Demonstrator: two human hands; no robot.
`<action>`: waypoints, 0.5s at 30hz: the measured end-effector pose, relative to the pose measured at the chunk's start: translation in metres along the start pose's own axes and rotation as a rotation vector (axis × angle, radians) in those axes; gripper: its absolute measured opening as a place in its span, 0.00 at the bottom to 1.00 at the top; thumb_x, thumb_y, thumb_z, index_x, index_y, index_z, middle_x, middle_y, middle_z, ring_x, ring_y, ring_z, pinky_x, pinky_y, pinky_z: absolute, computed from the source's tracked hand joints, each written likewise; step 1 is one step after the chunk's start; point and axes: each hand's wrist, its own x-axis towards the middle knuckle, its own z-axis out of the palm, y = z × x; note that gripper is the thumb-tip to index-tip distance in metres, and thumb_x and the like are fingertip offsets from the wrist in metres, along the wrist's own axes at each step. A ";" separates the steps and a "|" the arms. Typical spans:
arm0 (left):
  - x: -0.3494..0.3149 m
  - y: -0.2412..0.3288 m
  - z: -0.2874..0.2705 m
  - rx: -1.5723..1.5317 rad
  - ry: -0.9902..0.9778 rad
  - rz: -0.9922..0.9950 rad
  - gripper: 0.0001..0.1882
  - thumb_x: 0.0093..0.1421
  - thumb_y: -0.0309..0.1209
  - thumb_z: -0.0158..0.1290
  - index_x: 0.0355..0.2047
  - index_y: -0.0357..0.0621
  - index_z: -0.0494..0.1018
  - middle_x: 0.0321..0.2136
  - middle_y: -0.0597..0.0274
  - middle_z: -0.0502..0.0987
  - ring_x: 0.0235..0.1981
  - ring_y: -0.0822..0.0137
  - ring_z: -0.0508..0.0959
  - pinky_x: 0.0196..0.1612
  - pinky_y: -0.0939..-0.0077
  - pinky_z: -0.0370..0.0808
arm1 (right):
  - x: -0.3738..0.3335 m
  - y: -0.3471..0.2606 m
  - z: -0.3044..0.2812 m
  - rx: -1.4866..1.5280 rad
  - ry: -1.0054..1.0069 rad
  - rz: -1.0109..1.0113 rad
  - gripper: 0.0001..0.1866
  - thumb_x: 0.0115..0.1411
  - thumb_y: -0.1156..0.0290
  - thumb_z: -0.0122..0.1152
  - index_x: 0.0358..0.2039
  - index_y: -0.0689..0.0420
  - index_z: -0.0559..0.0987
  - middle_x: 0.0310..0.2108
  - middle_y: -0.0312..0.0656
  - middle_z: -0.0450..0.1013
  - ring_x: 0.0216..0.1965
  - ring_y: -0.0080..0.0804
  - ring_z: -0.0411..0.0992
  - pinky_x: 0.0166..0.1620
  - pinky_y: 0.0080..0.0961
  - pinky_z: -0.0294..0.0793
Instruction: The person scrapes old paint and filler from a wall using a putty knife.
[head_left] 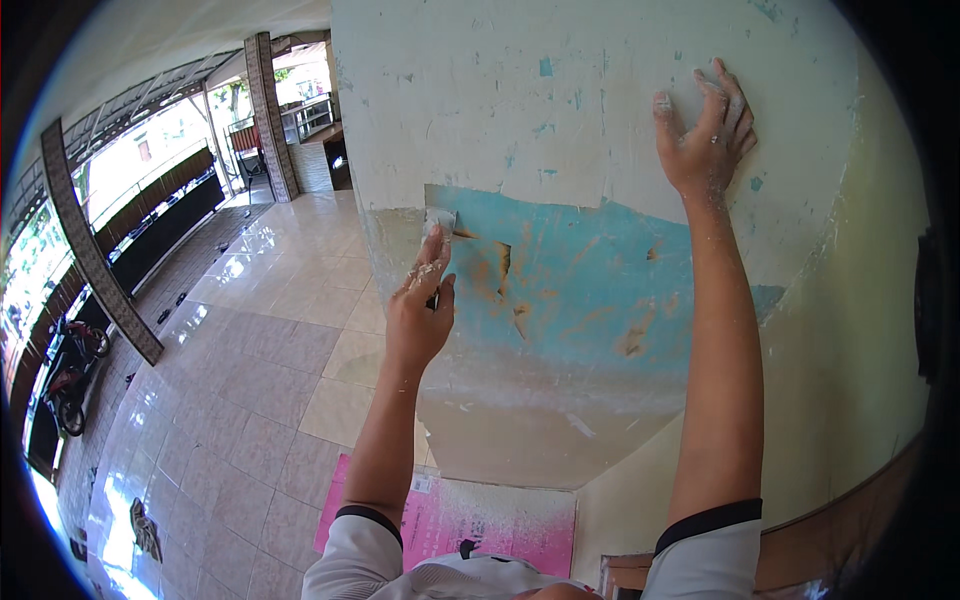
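Observation:
In front of me is a wall (500, 110) with off-white paint above and an exposed turquoise patch (590, 270) lower down. Brown torn spots and scratches mark the patch. My left hand (418, 310) is closed around a scraper (440, 217), its blade against the wall at the patch's upper left corner. Most of the scraper's handle is hidden by my fingers. Higher up on the right, my right hand (705, 150) rests on the white paint with its fingers apart, holding nothing. White dust covers the fingers of both hands.
A pink sheet (545, 520), sprinkled with white flakes, lies at the wall's foot. Glossy floor tiles (250, 370) stretch left toward pillars (272, 115) and a parked motorcycle (75, 365). A crumpled cloth (145, 530) lies on the floor. Brown wood (850, 530) edges the lower right.

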 end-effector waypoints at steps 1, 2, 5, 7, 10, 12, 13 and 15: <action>-0.001 -0.004 0.001 0.018 0.007 0.032 0.26 0.61 0.13 0.53 0.60 0.39 0.74 0.67 0.52 0.67 0.69 0.54 0.65 0.64 0.64 0.72 | 0.001 0.000 -0.001 -0.001 0.002 -0.001 0.30 0.62 0.45 0.60 0.58 0.47 0.72 0.69 0.36 0.60 0.68 0.41 0.55 0.65 0.51 0.50; 0.005 0.000 0.001 0.017 0.007 0.029 0.26 0.61 0.13 0.53 0.60 0.39 0.74 0.67 0.52 0.67 0.69 0.54 0.65 0.64 0.64 0.72 | 0.001 0.002 -0.001 -0.010 0.003 -0.006 0.30 0.62 0.44 0.59 0.59 0.47 0.72 0.69 0.36 0.60 0.68 0.41 0.55 0.65 0.51 0.50; 0.021 0.013 -0.004 0.013 0.068 0.064 0.26 0.59 0.13 0.54 0.58 0.44 0.75 0.66 0.56 0.69 0.65 0.54 0.70 0.60 0.61 0.77 | 0.001 0.003 -0.002 -0.013 -0.002 -0.011 0.30 0.62 0.44 0.59 0.59 0.47 0.72 0.69 0.36 0.60 0.68 0.41 0.55 0.65 0.51 0.50; 0.013 0.014 -0.003 0.016 0.043 0.015 0.26 0.59 0.13 0.54 0.58 0.45 0.75 0.66 0.56 0.69 0.65 0.55 0.71 0.58 0.63 0.79 | -0.001 0.003 -0.001 -0.014 -0.005 -0.011 0.30 0.62 0.44 0.59 0.59 0.47 0.71 0.69 0.36 0.60 0.68 0.41 0.55 0.65 0.51 0.50; -0.022 -0.009 0.006 0.032 0.060 0.042 0.26 0.59 0.13 0.53 0.58 0.45 0.75 0.66 0.56 0.69 0.64 0.55 0.71 0.54 0.65 0.82 | -0.001 0.004 0.001 -0.010 0.008 -0.020 0.31 0.62 0.43 0.58 0.60 0.47 0.71 0.69 0.36 0.60 0.68 0.42 0.55 0.65 0.51 0.50; -0.028 -0.013 0.005 0.057 0.053 0.040 0.26 0.59 0.12 0.53 0.57 0.44 0.76 0.65 0.56 0.69 0.65 0.54 0.71 0.51 0.67 0.83 | 0.000 0.002 0.000 -0.007 -0.003 -0.002 0.31 0.62 0.43 0.59 0.60 0.47 0.71 0.69 0.36 0.60 0.68 0.42 0.55 0.65 0.51 0.50; -0.027 -0.015 0.005 0.043 0.047 0.028 0.25 0.60 0.12 0.53 0.57 0.43 0.75 0.66 0.54 0.69 0.65 0.54 0.70 0.56 0.65 0.80 | 0.000 0.003 -0.001 -0.008 -0.006 -0.003 0.31 0.62 0.43 0.59 0.60 0.47 0.71 0.69 0.36 0.60 0.68 0.42 0.55 0.65 0.51 0.50; -0.013 -0.010 -0.001 0.036 0.044 0.012 0.24 0.60 0.13 0.54 0.57 0.41 0.75 0.66 0.52 0.69 0.66 0.53 0.69 0.60 0.64 0.77 | 0.000 0.002 0.000 -0.013 -0.001 -0.011 0.31 0.62 0.43 0.59 0.59 0.47 0.71 0.69 0.37 0.60 0.68 0.42 0.55 0.64 0.51 0.51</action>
